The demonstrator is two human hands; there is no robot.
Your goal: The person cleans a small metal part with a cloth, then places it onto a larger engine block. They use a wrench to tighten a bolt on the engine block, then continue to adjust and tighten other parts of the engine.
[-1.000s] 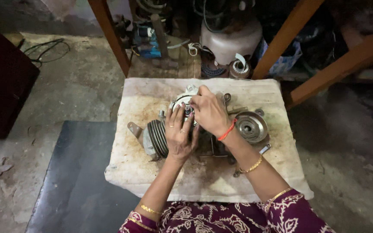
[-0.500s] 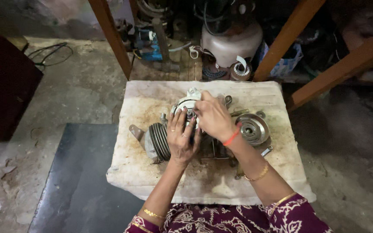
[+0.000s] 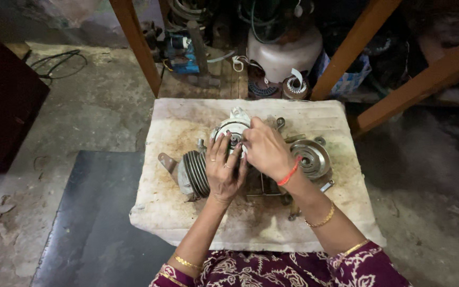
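A metal compressor body with a grooved pulley lies on a stained white cloth over a low table. My left hand rests flat on top of the body, fingers reaching the round white front plate. My right hand grips the hub of that plate with closed fingers; a red band is on its wrist. What the fingertips pinch is hidden.
A round metal clutch disc and small loose parts lie right of the hands. Wooden frame legs stand behind the table, with a white tank and clutter between them. A dark mat lies on the concrete floor at left.
Both hands stay on the compressor; the right hand has shifted slightly over the front plate's hub. The view moved a little.
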